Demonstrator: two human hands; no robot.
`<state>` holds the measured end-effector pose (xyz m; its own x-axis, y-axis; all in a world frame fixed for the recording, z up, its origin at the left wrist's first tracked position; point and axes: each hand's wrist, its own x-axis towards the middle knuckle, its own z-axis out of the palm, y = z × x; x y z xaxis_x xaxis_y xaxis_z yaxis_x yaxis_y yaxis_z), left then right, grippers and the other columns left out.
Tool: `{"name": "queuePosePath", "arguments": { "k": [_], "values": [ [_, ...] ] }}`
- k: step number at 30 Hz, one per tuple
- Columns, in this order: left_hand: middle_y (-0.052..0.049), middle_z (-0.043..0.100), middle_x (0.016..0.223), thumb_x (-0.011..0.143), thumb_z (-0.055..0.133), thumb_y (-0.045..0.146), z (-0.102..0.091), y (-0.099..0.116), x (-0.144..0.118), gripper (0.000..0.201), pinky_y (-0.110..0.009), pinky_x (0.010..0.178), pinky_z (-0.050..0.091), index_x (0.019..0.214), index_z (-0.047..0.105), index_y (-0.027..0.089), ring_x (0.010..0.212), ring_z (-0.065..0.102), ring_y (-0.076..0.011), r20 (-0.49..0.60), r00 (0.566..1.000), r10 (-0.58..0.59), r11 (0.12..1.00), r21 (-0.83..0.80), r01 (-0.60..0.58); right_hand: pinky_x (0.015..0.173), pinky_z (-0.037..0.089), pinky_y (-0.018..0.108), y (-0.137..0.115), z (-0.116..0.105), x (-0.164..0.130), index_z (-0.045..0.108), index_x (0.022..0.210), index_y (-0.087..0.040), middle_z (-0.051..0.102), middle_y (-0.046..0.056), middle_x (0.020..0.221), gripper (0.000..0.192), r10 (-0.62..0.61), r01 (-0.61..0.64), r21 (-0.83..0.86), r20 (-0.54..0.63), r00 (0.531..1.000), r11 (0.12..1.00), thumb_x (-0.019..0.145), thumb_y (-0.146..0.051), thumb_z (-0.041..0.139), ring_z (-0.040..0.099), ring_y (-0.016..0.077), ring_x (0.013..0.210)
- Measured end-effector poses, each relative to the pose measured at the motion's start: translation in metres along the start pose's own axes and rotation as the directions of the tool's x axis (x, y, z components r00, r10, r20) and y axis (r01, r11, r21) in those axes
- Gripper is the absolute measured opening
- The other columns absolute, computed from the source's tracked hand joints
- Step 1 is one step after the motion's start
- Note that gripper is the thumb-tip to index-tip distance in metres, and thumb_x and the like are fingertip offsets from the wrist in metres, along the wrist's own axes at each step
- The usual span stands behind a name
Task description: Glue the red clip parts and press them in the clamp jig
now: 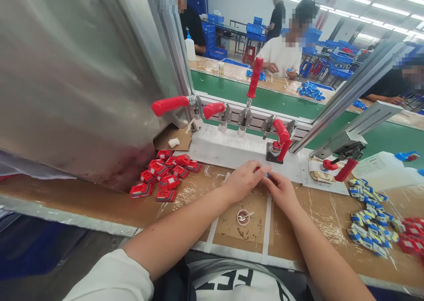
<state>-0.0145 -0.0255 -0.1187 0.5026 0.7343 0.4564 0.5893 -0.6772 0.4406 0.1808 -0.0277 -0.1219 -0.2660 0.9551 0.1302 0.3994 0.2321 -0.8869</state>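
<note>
Pinched between the fingertips of both hands is a small part (266,174), blue where it shows, mostly hidden by the fingers. Each grip is nearly closed around it: the left hand (243,180) curls in from the left, the right hand (281,189) meets it from the right, fingertips touching over the part. Both forearms run up from the near edge of the surface (99,201) and converge toward its middle, just before the white fixture plate (228,153).

Red-handled toggle clamps (281,137) stand along the plate at the far edge, close beyond the hands. A heap of red parts (164,175) lies to the left, well apart; a heap of blue-and-white parts (369,217) lies near the right edge. A small round dish (244,217) sits between the forearms. Bare surface lies left of the left forearm, toward the near edge.
</note>
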Motion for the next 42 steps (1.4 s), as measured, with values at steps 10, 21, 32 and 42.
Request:
{"name": "queuePosePath", "arguments": {
  "k": [10, 21, 32, 42],
  "values": [
    [-0.014, 0.065, 0.138, 0.092, 0.07, 0.039, -0.01, 0.004, 0.006, 0.053, -0.045, 0.105, 0.058, 0.14, 0.056, 0.022, 0.128, 0.064, -0.0287, -0.06, 0.93, -0.364, 0.695, -0.682, 0.228, 0.043, 0.027, 0.021, 0.009, 0.015, 0.01, 0.06, 0.079, -0.02, 0.049, -0.005, 0.064, 0.05, 0.118, -0.132, 0.716, 0.07, 0.991, 0.686, 0.079, -0.067, 0.077, 0.038, 0.0081, 0.049],
    [-0.01, 0.072, 0.126, 0.079, 0.081, 0.055, 0.015, 0.004, 0.015, 0.065, -0.041, 0.088, 0.066, 0.133, 0.068, 0.022, 0.108, 0.072, -0.026, 0.175, 0.838, -0.517, 0.378, -0.832, 0.407, 0.071, 0.041, 0.031, 0.02, 0.007, 0.004, 0.069, 0.085, -0.025, 0.068, 0.004, 0.083, 0.04, -0.121, 0.125, 0.019, -0.136, 0.983, 0.992, 0.097, -0.061, 0.056, 0.058, 0.0204, 0.077],
    [-0.012, 0.074, 0.116, 0.076, 0.083, 0.058, 0.004, -0.024, 0.036, 0.065, -0.029, 0.069, 0.06, 0.123, 0.059, 0.02, 0.085, 0.074, -0.0189, 0.183, 0.829, -0.529, 0.5, -0.722, 0.478, 0.065, 0.042, 0.032, 0.015, -0.044, 0.041, 0.052, 0.081, -0.025, 0.06, -0.001, 0.068, 0.039, -0.023, 0.064, 0.118, -0.325, 0.945, 0.991, 0.095, -0.062, 0.049, 0.054, 0.0204, 0.066],
    [-0.007, 0.076, 0.109, 0.079, 0.078, 0.031, 0.027, -0.032, 0.08, 0.037, -0.034, 0.089, 0.053, 0.112, 0.067, 0.021, 0.093, 0.071, -0.0204, -0.001, 0.878, -0.479, 0.732, -0.553, 0.399, 0.051, 0.036, 0.025, -0.047, -0.064, 0.024, 0.049, 0.106, -0.026, 0.067, -0.001, 0.072, 0.045, -0.14, 0.281, 0.534, -0.29, 0.947, 0.798, 0.085, -0.058, 0.072, 0.048, 0.0137, 0.055]
  ]
}}
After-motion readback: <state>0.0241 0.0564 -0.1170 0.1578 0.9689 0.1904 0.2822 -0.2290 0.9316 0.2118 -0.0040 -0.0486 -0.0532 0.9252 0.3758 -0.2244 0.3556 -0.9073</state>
